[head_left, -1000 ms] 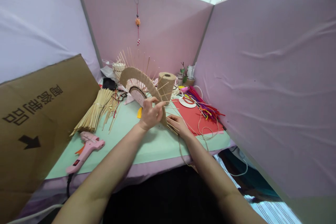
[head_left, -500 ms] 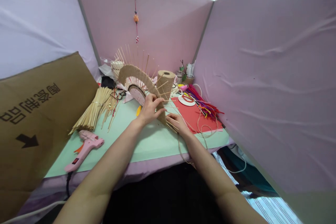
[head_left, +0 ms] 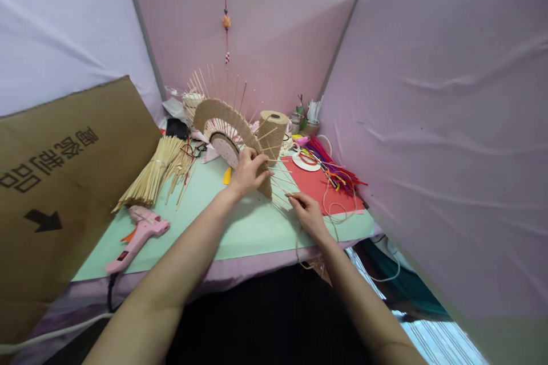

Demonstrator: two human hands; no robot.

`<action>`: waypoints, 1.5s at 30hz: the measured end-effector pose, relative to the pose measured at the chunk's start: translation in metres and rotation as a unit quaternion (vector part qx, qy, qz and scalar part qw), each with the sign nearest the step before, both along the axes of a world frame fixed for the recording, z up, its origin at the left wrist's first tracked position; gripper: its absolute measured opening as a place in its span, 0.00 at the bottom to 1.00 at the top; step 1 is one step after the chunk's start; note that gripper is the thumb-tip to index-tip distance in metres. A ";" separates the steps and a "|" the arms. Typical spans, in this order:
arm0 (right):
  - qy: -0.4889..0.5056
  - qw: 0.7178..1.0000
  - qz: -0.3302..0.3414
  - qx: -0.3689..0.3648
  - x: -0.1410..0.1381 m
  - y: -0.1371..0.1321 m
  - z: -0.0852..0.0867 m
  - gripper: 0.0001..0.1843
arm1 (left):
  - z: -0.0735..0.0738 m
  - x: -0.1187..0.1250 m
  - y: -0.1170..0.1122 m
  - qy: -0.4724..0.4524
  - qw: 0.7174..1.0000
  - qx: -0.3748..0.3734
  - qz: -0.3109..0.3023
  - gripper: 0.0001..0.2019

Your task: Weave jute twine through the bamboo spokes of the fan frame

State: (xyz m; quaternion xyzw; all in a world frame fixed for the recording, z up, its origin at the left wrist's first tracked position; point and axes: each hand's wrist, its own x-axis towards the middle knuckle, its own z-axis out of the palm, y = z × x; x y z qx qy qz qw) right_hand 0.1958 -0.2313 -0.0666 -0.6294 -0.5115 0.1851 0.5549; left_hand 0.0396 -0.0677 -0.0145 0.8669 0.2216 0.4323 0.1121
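A half-round woven fan (head_left: 226, 114) of thin wooden sticks and tan twine stands tilted over the table. My left hand (head_left: 249, 172) is closed around its lower right end, thumb and fingers on the woven band. Bare stick ends fan out past the band towards the right. My right hand (head_left: 306, 211) is pinched near these stick tips, apart from the band. It appears to hold the twine (head_left: 298, 239), which hangs below it in a loop at the table's front edge. A pink dotted half-disc (head_left: 225, 148) forms the fan's inner part.
A pink glue gun (head_left: 139, 239) and a bundle of sticks (head_left: 149, 174) lie at left, beside a cardboard sheet (head_left: 64, 182). Behind the fan stands a twine spool (head_left: 273, 131). Red paper (head_left: 308, 188), scissors and coloured pipe cleaners (head_left: 338, 168) lie at right.
My right hand has moved right, away from the woven band, and now pinches out by the stick tips. My left hand keeps its grip on the fan.
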 end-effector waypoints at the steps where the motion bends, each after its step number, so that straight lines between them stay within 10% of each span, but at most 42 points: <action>1: -0.016 1.000 -0.018 0.016 -0.002 -0.006 0.000 0.16 | 0.000 0.000 0.000 0.000 1.000 0.000 0.001 0.15; 14: -0.293 0.955 -0.032 0.037 -0.017 -0.035 -0.010 0.12 | 0.005 0.001 -0.002 -0.005 1.000 -0.014 -0.014 0.15; 22: -0.136 0.989 -0.064 0.015 -0.013 -0.033 0.006 0.13 | 0.016 -0.004 -0.004 -0.045 0.999 -0.014 0.000 0.12; 32: 0.165 0.976 0.126 -0.060 0.007 -0.031 0.051 0.17 | 0.071 -0.021 -0.019 -0.076 0.997 -0.019 0.011 0.12; 45: -0.095 0.982 -0.077 0.147 -0.031 -0.009 0.061 0.15 | 0.116 0.009 -0.033 -0.187 0.974 -0.115 0.059 0.06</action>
